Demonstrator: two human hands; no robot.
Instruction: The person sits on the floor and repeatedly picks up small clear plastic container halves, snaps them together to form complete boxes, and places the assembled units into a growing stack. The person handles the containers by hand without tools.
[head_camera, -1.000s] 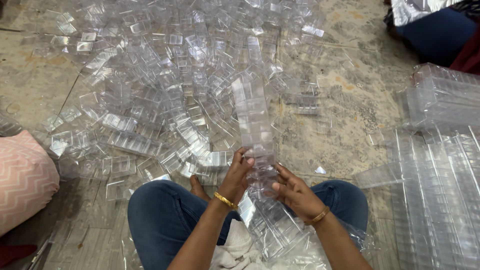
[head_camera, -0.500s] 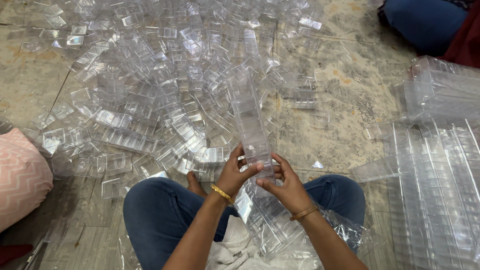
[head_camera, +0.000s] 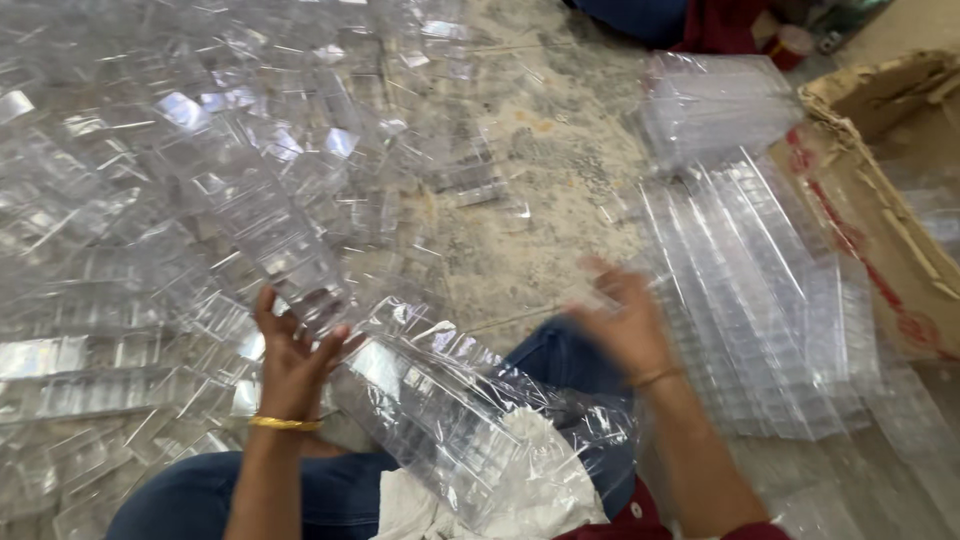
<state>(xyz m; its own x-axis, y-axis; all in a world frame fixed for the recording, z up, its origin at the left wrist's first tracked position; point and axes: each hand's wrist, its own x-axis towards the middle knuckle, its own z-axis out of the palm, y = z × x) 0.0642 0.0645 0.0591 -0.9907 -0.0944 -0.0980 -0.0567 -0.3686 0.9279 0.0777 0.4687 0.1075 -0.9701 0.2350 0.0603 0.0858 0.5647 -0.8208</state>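
Note:
My left hand (head_camera: 292, 352) grips the near end of a long stack of clear plastic boxes (head_camera: 265, 235) that leans away to the upper left over the pile. My right hand (head_camera: 628, 325), blurred, is off to the right with fingers spread, near the rows of stacked clear boxes (head_camera: 760, 300); nothing is visibly in it. A clear plastic bag (head_camera: 450, 400) with more stacked boxes lies across my lap, over white cloth (head_camera: 500, 495). Both wrists wear thin gold bangles.
A big heap of loose clear plastic boxes (head_camera: 150, 150) covers the floor at left and centre. A torn cardboard carton (head_camera: 900, 150) stands at right. Another bagged bundle of boxes (head_camera: 715, 100) lies behind the rows. Another person's blue-clad leg (head_camera: 640, 15) shows at the top.
My right hand has let go of the stack and swung right toward the rows. The left hand alone now holds the stack, tilted to the left. The view has panned right.

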